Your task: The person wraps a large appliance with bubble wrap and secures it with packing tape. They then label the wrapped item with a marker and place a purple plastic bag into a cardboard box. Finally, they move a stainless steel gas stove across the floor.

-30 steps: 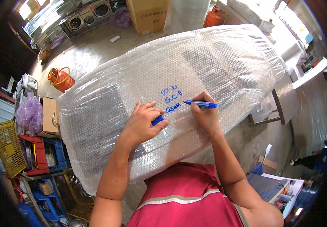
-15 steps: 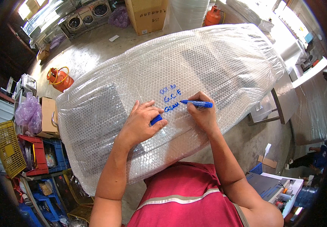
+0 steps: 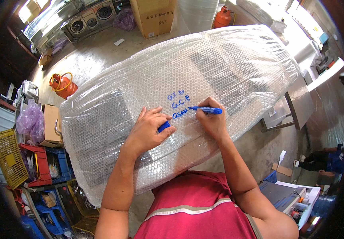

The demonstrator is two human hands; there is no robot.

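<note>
A large, long package wrapped in bubble wrap (image 3: 160, 71) stretches in front of me. Blue handwriting (image 3: 179, 105) runs in short lines on its upper face. My right hand (image 3: 212, 125) pinches a blue marker (image 3: 211, 110), its tip at the end of the lowest line. To the left of the writing, my left hand (image 3: 148, 129) rests on the wrap with fingers spread. Between its thumb and forefinger sits the blue marker cap (image 3: 164, 126).
Orange gas cylinders stand at the far left (image 3: 63, 85) and far back (image 3: 222, 18). A tall cardboard box (image 3: 154, 18) is behind the package. Crates, including a yellow one (image 3: 9, 157), fill the left side. At lower right are a cluttered table (image 3: 277, 195) and a person (image 3: 331, 161).
A small blue stroke has been added at the end of the lowest line. My right hand and the marker have shifted slightly. The person at right has moved further into view.
</note>
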